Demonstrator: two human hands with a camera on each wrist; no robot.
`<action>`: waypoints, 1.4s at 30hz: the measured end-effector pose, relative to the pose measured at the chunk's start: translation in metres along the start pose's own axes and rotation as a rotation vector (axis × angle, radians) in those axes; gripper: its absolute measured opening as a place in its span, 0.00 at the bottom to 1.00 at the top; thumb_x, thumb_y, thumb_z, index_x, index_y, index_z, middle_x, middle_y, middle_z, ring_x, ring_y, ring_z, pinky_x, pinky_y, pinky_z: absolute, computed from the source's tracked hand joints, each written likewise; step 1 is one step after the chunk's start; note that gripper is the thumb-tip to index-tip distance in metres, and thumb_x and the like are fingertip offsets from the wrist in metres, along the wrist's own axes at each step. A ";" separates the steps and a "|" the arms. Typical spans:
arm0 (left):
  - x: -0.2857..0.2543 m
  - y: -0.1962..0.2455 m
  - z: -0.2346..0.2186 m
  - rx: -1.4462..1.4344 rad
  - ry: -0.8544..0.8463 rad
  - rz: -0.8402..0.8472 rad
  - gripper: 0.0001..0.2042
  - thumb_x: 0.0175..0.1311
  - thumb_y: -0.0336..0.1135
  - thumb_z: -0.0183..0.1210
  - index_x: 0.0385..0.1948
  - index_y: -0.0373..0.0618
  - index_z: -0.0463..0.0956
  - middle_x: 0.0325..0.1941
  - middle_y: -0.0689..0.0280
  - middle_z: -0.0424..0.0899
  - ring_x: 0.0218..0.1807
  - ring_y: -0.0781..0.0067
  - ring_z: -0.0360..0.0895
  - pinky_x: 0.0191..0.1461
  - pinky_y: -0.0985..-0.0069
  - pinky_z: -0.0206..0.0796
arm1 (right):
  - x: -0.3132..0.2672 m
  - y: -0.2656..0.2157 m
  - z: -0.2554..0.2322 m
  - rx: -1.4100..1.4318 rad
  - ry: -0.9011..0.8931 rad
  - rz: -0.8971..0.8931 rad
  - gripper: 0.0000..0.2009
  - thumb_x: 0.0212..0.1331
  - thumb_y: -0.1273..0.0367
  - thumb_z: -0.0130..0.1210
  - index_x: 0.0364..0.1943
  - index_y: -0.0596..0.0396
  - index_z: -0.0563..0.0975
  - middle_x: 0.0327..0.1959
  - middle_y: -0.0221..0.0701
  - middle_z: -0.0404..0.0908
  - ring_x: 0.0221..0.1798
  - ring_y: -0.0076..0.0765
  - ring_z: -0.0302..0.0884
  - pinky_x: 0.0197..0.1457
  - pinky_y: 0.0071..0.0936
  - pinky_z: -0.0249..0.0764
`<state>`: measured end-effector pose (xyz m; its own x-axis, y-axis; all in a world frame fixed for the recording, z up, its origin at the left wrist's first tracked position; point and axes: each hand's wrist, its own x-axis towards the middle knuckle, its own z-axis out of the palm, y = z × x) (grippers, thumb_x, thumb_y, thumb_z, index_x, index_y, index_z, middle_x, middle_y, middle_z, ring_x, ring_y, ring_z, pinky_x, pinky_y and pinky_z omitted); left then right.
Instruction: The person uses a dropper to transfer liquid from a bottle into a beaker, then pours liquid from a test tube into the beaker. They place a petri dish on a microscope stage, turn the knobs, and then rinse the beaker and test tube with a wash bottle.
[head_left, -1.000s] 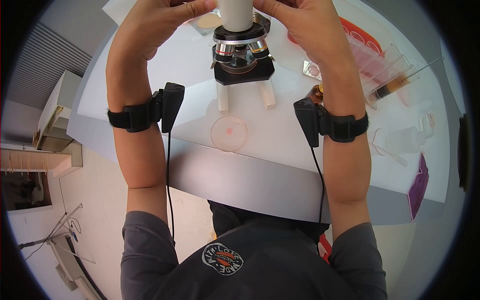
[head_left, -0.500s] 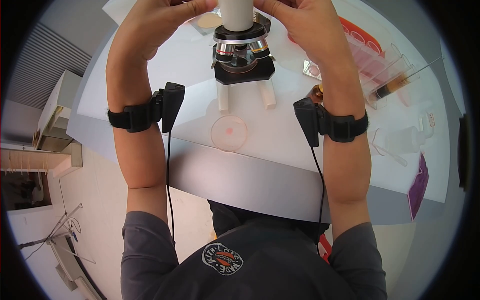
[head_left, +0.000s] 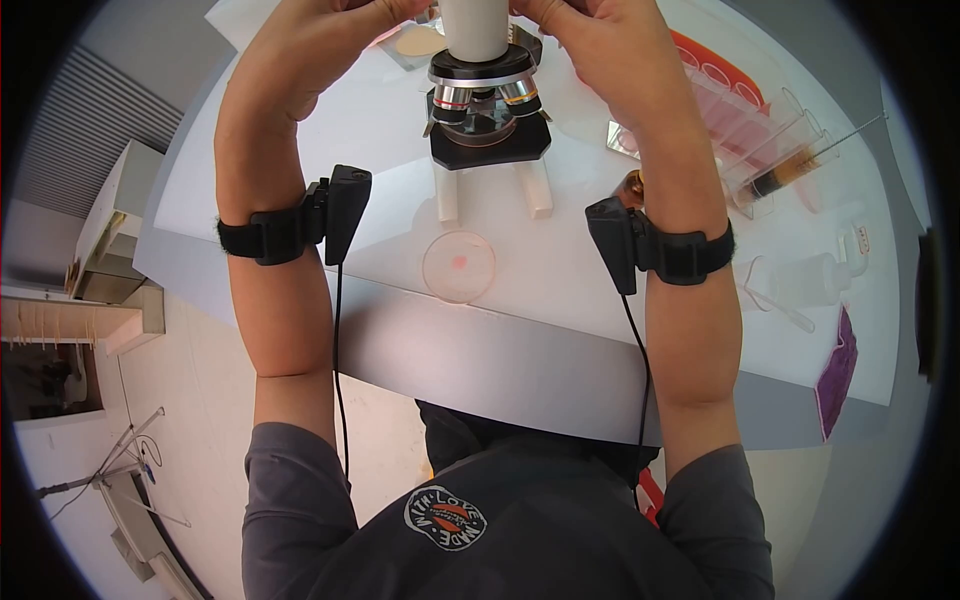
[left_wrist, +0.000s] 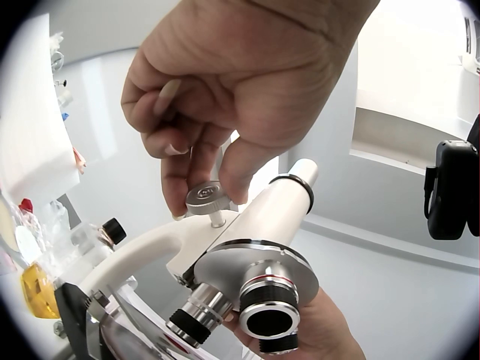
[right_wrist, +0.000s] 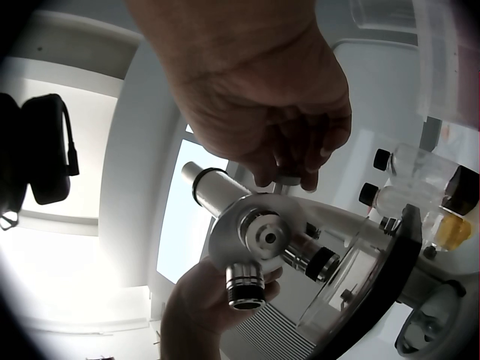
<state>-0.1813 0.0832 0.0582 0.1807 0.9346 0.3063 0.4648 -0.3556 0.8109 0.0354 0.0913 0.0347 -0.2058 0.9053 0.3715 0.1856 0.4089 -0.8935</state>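
A white microscope [head_left: 475,30] with a black stage [head_left: 490,150] stands in front of me. My left hand [left_wrist: 240,82] pinches a ridged silver focus knob [left_wrist: 206,196] on its side between thumb and fingers. On the opposite side my right hand [right_wrist: 270,97] holds the matching knob [right_wrist: 287,180], mostly covered by the fingers. Silver objective lenses [left_wrist: 268,307] hang from the round nosepiece above the stage. A clear round dish [head_left: 478,132] lies on the stage under them. Nearer to me, a petri dish [head_left: 459,268] with a pink spot sits on the table.
At the right are a rack of tubes [head_left: 740,125], a red tray [head_left: 715,58], a brown bottle [head_left: 632,188] beside my forearm, a clear beaker [head_left: 800,280] and a purple cloth-like piece [head_left: 836,375]. The table's grey front edge [head_left: 500,360] runs below the petri dish.
Both hands have shifted very slightly at the knobs, the right one most visibly. The microscope and the petri dish stand as before.
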 end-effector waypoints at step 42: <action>-0.034 0.033 -0.001 0.496 -0.193 0.116 0.22 0.56 0.47 0.71 0.42 0.34 0.84 0.35 0.60 0.87 0.38 0.68 0.79 0.46 0.71 0.68 | -0.001 0.002 0.000 -0.215 0.061 -0.122 0.15 0.69 0.67 0.53 0.47 0.68 0.80 0.41 0.48 0.85 0.42 0.43 0.83 0.46 0.31 0.76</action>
<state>-0.1728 0.0400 0.0747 0.3898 0.8878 0.2447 0.7771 -0.4597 0.4298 0.0363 0.0913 0.0325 -0.1817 0.8502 0.4941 0.3640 0.5249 -0.7694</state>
